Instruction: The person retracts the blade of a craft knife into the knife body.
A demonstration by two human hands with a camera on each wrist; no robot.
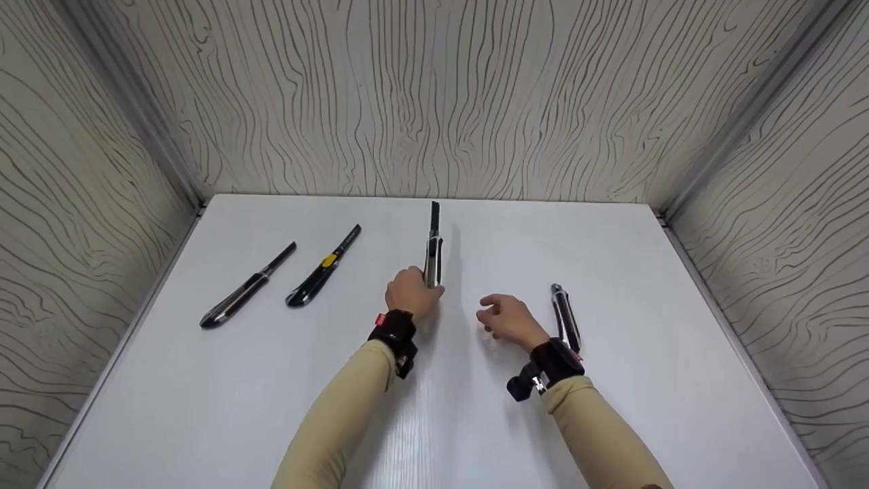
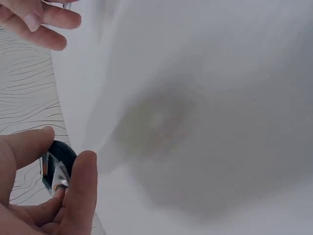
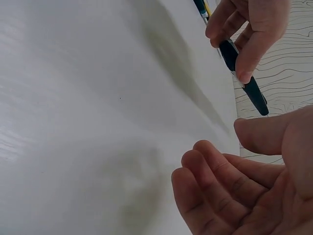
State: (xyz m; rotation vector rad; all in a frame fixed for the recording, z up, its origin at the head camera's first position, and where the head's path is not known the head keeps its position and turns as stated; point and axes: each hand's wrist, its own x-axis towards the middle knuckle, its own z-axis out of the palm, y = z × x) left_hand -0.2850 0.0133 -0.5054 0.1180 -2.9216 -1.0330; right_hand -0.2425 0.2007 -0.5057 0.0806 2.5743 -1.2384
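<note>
A red tag (image 1: 380,318) on the left wrist's black strap (image 1: 394,329) is too small to read, as are the faint pale marks along the dark blade of the yellow-slider knife (image 1: 318,277). The left hand (image 1: 414,293) pinches the lower end of a silver-and-black utility knife (image 1: 434,258) between thumb and fingers, its black blade extending from the handle and pointing away from the person. Left of this held knife on the white table (image 1: 271,407) lie the yellow-slider knife and, farther left, a black-and-silver knife (image 1: 237,299), both blades out. Right of it, the right hand (image 1: 509,319) is loosely curled, thumb and fingers apart; beyond that lies a fourth knife (image 1: 565,312), near the right wrist.
</note>
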